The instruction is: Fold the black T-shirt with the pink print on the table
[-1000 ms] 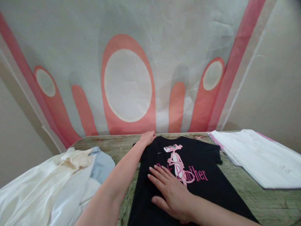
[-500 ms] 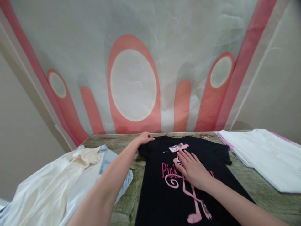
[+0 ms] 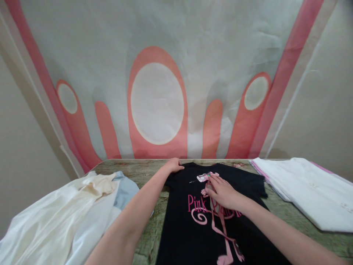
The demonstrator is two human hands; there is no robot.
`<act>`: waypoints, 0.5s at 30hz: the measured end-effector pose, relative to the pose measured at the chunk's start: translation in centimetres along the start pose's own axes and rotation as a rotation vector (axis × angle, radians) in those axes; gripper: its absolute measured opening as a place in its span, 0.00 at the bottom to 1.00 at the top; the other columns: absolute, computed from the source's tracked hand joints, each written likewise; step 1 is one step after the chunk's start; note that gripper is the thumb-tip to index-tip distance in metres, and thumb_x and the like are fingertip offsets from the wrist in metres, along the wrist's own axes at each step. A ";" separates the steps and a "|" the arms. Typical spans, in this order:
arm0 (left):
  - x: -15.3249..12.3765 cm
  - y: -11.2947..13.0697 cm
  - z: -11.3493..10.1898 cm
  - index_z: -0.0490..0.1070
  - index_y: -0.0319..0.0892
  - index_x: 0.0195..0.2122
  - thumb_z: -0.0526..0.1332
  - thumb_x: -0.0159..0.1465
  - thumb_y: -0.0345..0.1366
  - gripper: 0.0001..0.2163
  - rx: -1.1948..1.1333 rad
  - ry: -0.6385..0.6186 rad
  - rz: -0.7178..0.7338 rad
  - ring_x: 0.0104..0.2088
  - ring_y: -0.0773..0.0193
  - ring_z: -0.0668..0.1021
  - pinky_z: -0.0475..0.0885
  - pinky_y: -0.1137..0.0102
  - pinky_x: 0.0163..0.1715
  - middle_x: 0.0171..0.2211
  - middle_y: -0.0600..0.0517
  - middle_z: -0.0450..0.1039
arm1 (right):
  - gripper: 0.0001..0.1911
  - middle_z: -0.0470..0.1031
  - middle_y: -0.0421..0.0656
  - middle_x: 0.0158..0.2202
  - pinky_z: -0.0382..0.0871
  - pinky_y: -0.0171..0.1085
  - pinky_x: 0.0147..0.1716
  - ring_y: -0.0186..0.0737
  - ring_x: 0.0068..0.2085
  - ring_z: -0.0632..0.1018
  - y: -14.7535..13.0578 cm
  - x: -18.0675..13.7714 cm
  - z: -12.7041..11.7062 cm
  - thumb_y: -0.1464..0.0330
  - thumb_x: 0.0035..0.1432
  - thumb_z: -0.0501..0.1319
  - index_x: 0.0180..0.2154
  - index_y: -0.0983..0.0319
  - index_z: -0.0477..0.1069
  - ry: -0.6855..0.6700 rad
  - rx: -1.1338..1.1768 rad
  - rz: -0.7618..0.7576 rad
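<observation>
A black T-shirt (image 3: pixel 176 228) with a pink cartoon panther print and pink lettering lies spread front up, its neckline toward the wall. At its left shoulder seam my left hand (image 3: pixel 174 165) is closed on the cloth, fingertips partly hidden. My right hand (image 3: pixel 223 193) rests flat on the chest of the shirt, fingers stretched out, just below the panther's head and over part of the print. The bottom of the shirt runs out of view.
Cream and pale blue garments (image 3: pixel 55 213) lie loosely piled at the left. Folded white clothes (image 3: pixel 306 187), with pink ones beneath, are stacked at the right. The wood-patterned tabletop (image 3: pixel 149 239) ends at a wall covering (image 3: pixel 157 103) with coral shapes.
My right hand has slid a little up the shirt toward the panther's head, uncovering more of the lettering. My left hand stays at the shoulder. The view has shifted slightly.
</observation>
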State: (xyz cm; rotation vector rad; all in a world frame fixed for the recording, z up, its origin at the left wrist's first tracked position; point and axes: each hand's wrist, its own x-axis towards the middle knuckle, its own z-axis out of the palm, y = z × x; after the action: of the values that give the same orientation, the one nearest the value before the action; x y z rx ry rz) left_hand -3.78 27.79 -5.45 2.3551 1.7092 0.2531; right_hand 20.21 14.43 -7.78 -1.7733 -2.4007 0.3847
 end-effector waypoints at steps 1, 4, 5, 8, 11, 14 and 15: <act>0.2 0.3 0.1 0.73 0.41 0.30 0.63 0.51 0.44 0.12 -0.004 0.007 0.001 0.31 0.60 0.76 0.65 0.73 0.29 0.30 0.48 0.76 | 0.34 0.50 0.50 0.63 0.46 0.49 0.57 0.51 0.62 0.50 0.1 0.9 -0.4 0.52 0.58 0.44 0.60 0.66 0.53 -0.007 -0.013 0.019; 1.2 1.5 0.9 0.73 0.40 0.34 0.61 0.53 0.47 0.15 -0.024 0.039 0.012 0.34 0.59 0.76 0.66 0.72 0.31 0.34 0.47 0.75 | 0.32 0.54 0.53 0.61 0.47 0.48 0.56 0.52 0.61 0.54 -0.5 3.2 -1.0 0.55 0.58 0.47 0.57 0.69 0.58 0.013 -0.048 0.061; 1.6 2.0 1.2 0.72 0.40 0.35 0.62 0.53 0.47 0.16 -0.032 0.051 0.015 0.35 0.59 0.76 0.66 0.72 0.32 0.36 0.46 0.75 | 0.32 0.54 0.54 0.61 0.48 0.48 0.56 0.52 0.61 0.54 -0.9 3.7 -1.0 0.55 0.58 0.47 0.56 0.69 0.58 0.038 -0.051 0.061; 2.8 3.3 2.1 0.72 0.40 0.36 0.63 0.52 0.45 0.15 -0.055 0.080 0.015 0.37 0.59 0.76 0.67 0.72 0.33 0.36 0.47 0.74 | 0.32 0.54 0.53 0.61 0.47 0.48 0.56 0.51 0.60 0.55 -2.1 4.1 0.0 0.54 0.59 0.45 0.56 0.69 0.59 0.113 -0.038 0.029; 3.5 3.7 2.8 0.72 0.40 0.33 0.63 0.53 0.41 0.10 -0.079 0.098 0.021 0.35 0.61 0.75 0.66 0.72 0.34 0.34 0.49 0.74 | 0.31 0.54 0.53 0.61 0.44 0.46 0.57 0.48 0.61 0.53 -2.6 3.4 1.1 0.55 0.60 0.44 0.57 0.70 0.57 0.188 -0.041 -0.020; 3.5 3.7 3.3 0.71 0.40 0.33 0.60 0.56 0.39 0.08 -0.100 0.119 0.035 0.35 0.63 0.75 0.66 0.73 0.34 0.34 0.49 0.74 | 0.31 0.48 0.50 0.63 0.38 0.47 0.59 0.47 0.63 0.48 -2.6 2.6 1.6 0.56 0.61 0.44 0.59 0.69 0.52 0.322 -0.079 -0.047; 3.4 3.6 3.3 0.70 0.40 0.34 0.59 0.57 0.39 0.08 -0.105 0.126 0.040 0.35 0.63 0.75 0.66 0.72 0.34 0.34 0.49 0.74 | 0.31 0.47 0.49 0.63 0.38 0.47 0.59 0.46 0.63 0.47 -2.5 2.4 1.7 0.56 0.60 0.44 0.60 0.68 0.52 0.343 -0.089 -0.054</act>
State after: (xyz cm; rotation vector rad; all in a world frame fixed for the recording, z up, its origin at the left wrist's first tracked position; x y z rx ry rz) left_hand 1.45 29.70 -7.62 2.3436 1.6605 0.4950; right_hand 16.73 15.83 -8.79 -1.6457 -2.2437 -0.0330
